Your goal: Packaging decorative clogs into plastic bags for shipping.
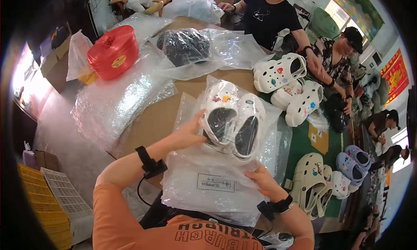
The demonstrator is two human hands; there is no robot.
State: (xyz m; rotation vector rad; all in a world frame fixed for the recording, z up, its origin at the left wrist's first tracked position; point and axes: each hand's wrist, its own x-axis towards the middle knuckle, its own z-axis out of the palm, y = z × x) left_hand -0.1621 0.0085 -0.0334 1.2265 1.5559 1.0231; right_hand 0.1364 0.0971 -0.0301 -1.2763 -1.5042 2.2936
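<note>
A pair of white clogs (232, 117) with small coloured charms lies sole-side down inside a clear plastic bag (217, 180) on the brown table. My left hand (189, 133) presses against the left clog through the bag. My right hand (263, 180) grips the bag's lower right edge near its open end. Both wrists wear black bands. Under the bag lies a stack of more clear bags.
Loose white clogs (286, 83) lie to the right, cream and lilac ones (323, 180) at lower right. A red twine spool (114, 51), bubble wrap (117, 102) and a bagged dark item (186, 46) sit farther back. Several other people work on the right.
</note>
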